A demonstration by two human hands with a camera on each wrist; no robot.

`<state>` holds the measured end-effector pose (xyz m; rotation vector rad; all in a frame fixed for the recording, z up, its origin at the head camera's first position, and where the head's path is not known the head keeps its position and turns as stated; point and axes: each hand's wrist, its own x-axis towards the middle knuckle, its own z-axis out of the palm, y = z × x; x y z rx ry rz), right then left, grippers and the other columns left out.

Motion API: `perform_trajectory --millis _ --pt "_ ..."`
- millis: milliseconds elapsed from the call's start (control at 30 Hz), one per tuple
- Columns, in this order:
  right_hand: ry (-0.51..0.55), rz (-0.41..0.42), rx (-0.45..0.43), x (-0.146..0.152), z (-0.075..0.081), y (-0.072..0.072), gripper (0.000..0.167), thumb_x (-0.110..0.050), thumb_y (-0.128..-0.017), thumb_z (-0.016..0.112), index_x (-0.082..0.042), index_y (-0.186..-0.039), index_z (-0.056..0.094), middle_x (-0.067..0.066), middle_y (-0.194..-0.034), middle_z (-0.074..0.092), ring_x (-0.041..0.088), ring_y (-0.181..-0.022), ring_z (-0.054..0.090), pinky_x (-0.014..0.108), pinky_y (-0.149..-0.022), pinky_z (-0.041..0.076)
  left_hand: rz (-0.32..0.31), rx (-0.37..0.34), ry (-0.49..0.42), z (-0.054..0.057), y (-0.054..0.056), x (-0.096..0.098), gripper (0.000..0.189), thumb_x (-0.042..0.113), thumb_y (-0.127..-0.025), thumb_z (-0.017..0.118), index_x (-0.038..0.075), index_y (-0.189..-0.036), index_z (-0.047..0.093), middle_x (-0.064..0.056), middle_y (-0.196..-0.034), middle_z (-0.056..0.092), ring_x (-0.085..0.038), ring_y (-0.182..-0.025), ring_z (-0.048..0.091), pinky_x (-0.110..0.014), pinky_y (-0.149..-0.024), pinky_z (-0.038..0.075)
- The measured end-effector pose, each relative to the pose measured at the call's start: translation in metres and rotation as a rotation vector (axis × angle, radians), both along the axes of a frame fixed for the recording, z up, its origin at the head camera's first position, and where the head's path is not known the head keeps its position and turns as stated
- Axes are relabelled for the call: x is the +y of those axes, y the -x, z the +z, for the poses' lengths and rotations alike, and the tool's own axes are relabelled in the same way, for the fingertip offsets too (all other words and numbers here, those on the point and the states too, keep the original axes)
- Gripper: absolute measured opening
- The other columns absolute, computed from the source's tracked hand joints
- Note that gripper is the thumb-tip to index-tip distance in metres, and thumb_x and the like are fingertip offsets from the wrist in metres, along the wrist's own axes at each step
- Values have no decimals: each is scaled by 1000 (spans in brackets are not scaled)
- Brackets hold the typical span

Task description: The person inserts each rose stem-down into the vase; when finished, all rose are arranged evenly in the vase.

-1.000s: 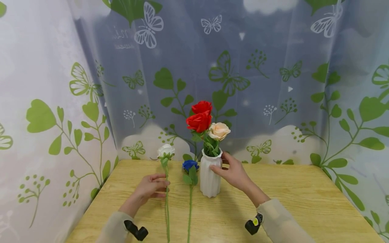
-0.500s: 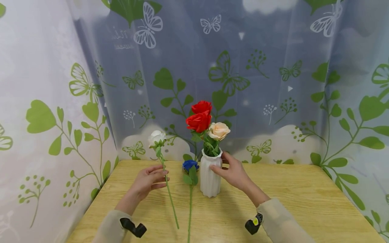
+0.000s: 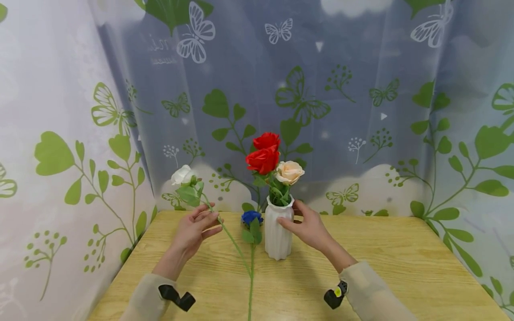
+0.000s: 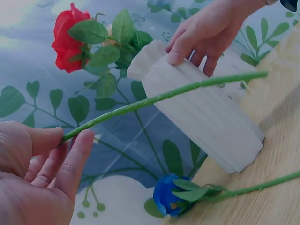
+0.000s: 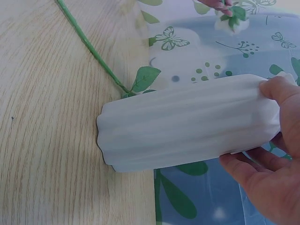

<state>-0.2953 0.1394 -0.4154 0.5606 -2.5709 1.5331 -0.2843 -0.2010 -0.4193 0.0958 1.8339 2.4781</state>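
Note:
My left hand (image 3: 195, 232) pinches the green stem (image 4: 164, 96) of a white rose (image 3: 182, 175) between thumb and fingers. The rose leans to the upper left, its stem slanting down to the right above the table. My right hand (image 3: 307, 225) grips a white ribbed vase (image 5: 187, 124) near its rim, thumb on the front and fingers behind. Upright on the table, the vase holds red roses (image 3: 263, 154) and a peach rose (image 3: 290, 173). Between the left hand and the vase lies a blue rose (image 3: 251, 218) with a long green stem.
The wooden table (image 3: 381, 267) extends to both sides of the vase. Behind it hangs a blue and white curtain (image 3: 353, 147) printed with leaves and butterflies, which also closes in the left and right sides.
The white rose has been lifted off the table and tilted; its bloom moved up and left while the stem end swung right. The right hand and vase have stayed in place.

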Motion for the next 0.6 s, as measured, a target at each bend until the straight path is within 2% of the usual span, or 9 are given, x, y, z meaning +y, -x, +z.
perform_trajectory --millis 100,233,400,600 --pt "3 -1 -1 0 0 0 68 -37 -97 78 -16 -155 49 12 -147 60 35 -133 60 47 -101 62 32 25 -56 4 0 3 21 5 -108 59 15 -126 60 5 -92 73 -12 -92 76 -33 -89 66" --pt "-4 -4 7 0 -1 1 68 -38 -97 78 -15 -155 50 12 -146 61 35 -132 60 47 -102 61 90 59 -140 10 -2 7 13 5 -108 58 15 -115 61 3 -94 71 -14 -90 76 -34 -89 66" --pt "-4 -6 6 0 -1 1 68 -39 -97 78 -15 -154 50 12 -146 61 36 -132 60 48 -102 61 143 94 -214 18 -3 10 7 6 -108 58 12 -111 59 1 -94 71 -16 -92 76 -36 -91 66" --pt "-6 -6 3 0 -1 0 68 -39 -97 78 -15 -155 50 12 -146 61 36 -133 60 47 -101 62 168 108 -276 26 -3 15 5 7 -109 55 10 -113 57 2 -93 71 -13 -90 74 -33 -90 66"
